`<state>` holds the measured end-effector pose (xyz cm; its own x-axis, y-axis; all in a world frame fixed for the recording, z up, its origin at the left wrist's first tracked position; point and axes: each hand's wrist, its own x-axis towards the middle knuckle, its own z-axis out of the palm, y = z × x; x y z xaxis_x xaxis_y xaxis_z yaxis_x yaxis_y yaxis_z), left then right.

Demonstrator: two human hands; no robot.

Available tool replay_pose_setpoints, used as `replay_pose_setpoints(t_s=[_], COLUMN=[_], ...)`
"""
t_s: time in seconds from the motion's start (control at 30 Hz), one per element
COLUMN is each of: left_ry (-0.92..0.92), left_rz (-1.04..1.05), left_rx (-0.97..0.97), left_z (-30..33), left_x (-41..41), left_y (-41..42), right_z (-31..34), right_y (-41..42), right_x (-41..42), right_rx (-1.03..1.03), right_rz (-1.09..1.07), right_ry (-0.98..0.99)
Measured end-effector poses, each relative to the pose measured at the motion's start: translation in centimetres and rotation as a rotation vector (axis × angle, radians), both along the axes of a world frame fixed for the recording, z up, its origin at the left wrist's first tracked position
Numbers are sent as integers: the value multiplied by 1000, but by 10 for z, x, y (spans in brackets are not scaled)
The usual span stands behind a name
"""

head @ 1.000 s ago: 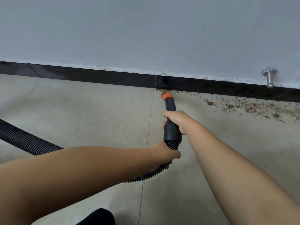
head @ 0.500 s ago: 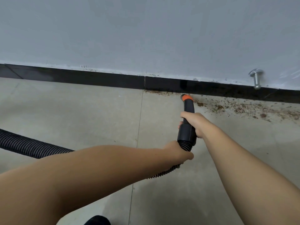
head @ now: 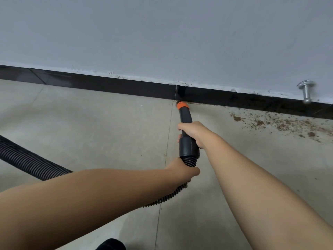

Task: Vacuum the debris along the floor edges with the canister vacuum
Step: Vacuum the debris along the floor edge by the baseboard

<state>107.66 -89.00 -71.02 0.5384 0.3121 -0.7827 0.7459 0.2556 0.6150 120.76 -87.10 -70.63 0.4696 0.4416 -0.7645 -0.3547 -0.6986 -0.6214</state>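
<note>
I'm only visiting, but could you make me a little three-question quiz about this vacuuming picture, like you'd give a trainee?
1. True or false: the orange nozzle tip is at the foot of the black baseboard.
2. What does the left hand grip?
A. the ribbed hose
B. the metal door stop
C. nothing
3. Fill in: most of the brown debris lies to the ____ of the nozzle.

Key
1. True; the tip meets the floor edge near the baseboard joint.
2. A; it grips the hose just behind the black handle, which the right hand holds.
3. Right.
</note>
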Motion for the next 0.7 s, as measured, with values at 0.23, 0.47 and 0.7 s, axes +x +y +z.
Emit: replay_pose_setpoints(t_s=[0.23,0.47,0.7], left_ry=[3,-26,-36], left_rz=[-97,-289,-297], left_rx=[-10,37,102], left_z=[2,0,-5], left_x=[7,44,73], left_y=[-14,-43,-43], right_z=[-3,-12,-15], right_y=[-23,-81,-85], right_x=[10,51,81], right_rx=[-16,0,17], right_rz=[-63,-319,-373], right_ry=[-5,38,41])
